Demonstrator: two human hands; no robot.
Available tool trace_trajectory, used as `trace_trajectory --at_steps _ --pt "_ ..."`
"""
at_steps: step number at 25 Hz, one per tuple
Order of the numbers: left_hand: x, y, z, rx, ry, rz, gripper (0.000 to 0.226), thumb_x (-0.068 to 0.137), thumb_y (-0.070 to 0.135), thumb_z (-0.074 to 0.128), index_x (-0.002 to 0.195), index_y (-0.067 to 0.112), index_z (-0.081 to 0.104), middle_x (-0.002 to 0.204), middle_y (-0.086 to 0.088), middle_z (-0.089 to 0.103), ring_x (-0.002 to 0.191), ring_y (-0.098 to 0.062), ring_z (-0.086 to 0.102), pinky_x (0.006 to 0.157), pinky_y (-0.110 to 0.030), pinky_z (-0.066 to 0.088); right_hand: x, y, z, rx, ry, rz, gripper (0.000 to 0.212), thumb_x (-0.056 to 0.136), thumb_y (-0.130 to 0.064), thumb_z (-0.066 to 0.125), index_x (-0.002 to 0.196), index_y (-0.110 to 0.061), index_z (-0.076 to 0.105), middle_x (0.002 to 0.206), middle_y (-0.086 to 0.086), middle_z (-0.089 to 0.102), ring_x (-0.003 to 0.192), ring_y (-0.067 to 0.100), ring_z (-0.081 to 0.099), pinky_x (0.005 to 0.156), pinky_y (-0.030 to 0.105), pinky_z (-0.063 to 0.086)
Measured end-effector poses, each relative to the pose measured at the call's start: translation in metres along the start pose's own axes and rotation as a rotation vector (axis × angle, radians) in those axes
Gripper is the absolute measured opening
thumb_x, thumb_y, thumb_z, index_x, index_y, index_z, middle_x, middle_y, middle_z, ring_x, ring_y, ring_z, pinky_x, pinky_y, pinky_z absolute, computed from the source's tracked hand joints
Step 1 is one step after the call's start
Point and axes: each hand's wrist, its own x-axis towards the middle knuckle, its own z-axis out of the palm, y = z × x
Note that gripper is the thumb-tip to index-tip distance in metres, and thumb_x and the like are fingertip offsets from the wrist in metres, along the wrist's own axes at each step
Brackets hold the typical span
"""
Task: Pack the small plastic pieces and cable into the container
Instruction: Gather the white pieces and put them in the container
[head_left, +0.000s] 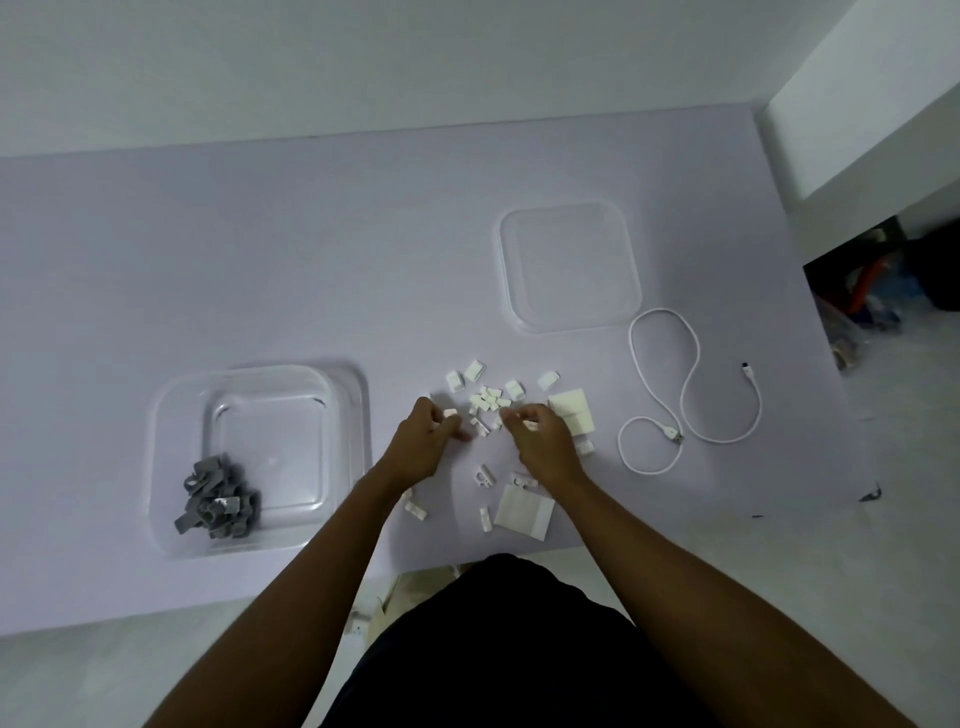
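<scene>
Over the pale lilac table (156, 270), the left hand (423, 447) pinches one small white plastic piece (450, 413). The right hand (545, 447) curls its fingers (522, 414) into the scattered white pieces (488, 400); I cannot tell whether they grip any. The clear square plastic container (358, 415), grey clips (218, 504) inside, sits left. The white cable (691, 364) lies looped on the right.

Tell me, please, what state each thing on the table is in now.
container, open, holding grey pieces.
lid, off, flat on the table.
grey pieces, heaped in container's near-left corner.
white pieces, scattered on table, unpacked.
cable, loose on table, unpacked.
left hand, pinching one of the white pieces.
right hand, fingers curled over white pieces; hold unclear.
</scene>
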Motion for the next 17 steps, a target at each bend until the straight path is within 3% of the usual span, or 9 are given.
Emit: trace_trajectory --at_steps 2,4,6,9,12,15,17 --pt "-0.003 0.012 -0.007 -0.162 -0.075 -0.008 0.022 0.100 0.028 0.047 0.088 0.016 0.033 0.094 -0.010 0.075 0.041 -0.013 0.035 0.041 -0.024 0.029 -0.005 -0.013 -0.006 0.445 -0.049 0.213 0.026 0.093 -0.044 0.064 0.083 -0.021 0.061 0.063 0.000 0.049 0.046 0.010 0.038 0.044 0.020 0.026" --pt "-0.005 0.022 -0.014 -0.247 -0.123 0.010 0.014 0.103 0.022 0.040 0.093 0.015 0.032 0.093 -0.012 0.075 0.037 -0.014 0.028 0.039 -0.021 0.024 -0.010 -0.023 -0.015 0.689 -0.111 0.326 0.025 0.096 -0.042 0.058 0.083 -0.021 0.063 0.061 0.000 0.052 0.042 0.008 0.039 0.040 0.017 0.020" --pt "-0.003 0.026 -0.020 -0.299 -0.149 0.035 0.005 0.102 0.018 0.035 0.103 0.014 0.039 0.092 -0.015 0.075 0.039 -0.015 0.026 0.041 -0.022 0.024 -0.011 -0.025 -0.024 0.793 -0.204 0.315 0.023 0.094 -0.036 0.055 0.079 -0.019 0.060 0.062 0.003 0.052 0.040 0.008 0.040 0.040 0.018 0.016" --pt "0.004 0.028 -0.022 -0.431 -0.156 -0.011 0.028 0.098 0.015 0.032 0.116 0.015 0.054 0.087 -0.020 0.071 0.043 -0.016 0.022 0.044 -0.021 0.020 -0.009 -0.029 -0.036 0.820 -0.280 0.248 0.021 0.085 -0.032 0.051 0.073 -0.016 0.055 0.066 0.008 0.052 0.037 0.011 0.035 0.043 0.020 0.012" --pt "0.013 0.029 -0.026 -0.584 -0.171 -0.113 0.026 0.093 0.017 0.034 0.093 0.009 0.059 0.077 -0.015 0.061 0.045 -0.014 0.018 0.042 -0.016 0.016 -0.001 -0.037 -0.039 0.676 -0.192 0.210 0.029 0.094 -0.034 0.056 0.070 -0.018 0.052 0.065 0.007 0.055 0.037 0.014 0.037 0.039 0.019 0.015" --pt "0.020 0.031 -0.030 -0.633 -0.185 -0.209 0.020 0.088 0.021 0.038 0.076 0.015 0.052 0.069 -0.010 0.052 0.042 -0.012 0.017 0.037 -0.013 0.016 0.010 -0.036 -0.036 0.228 -0.005 0.038 0.025 0.090 -0.030 0.070 0.074 -0.015 0.057 0.064 0.007 0.056 0.042 0.016 0.040 0.041 0.021 0.028" --pt "0.025 0.036 -0.032 -0.592 -0.150 -0.252 0.022 0.089 0.024 0.039 0.072 0.015 0.049 0.064 -0.008 0.048 0.041 -0.012 0.018 0.037 -0.014 0.018 0.020 -0.034 -0.033 -0.127 0.031 -0.119 0.014 0.091 -0.029 0.069 0.093 -0.017 0.063 0.074 0.001 0.061 0.054 0.013 0.053 0.053 0.025 0.041"
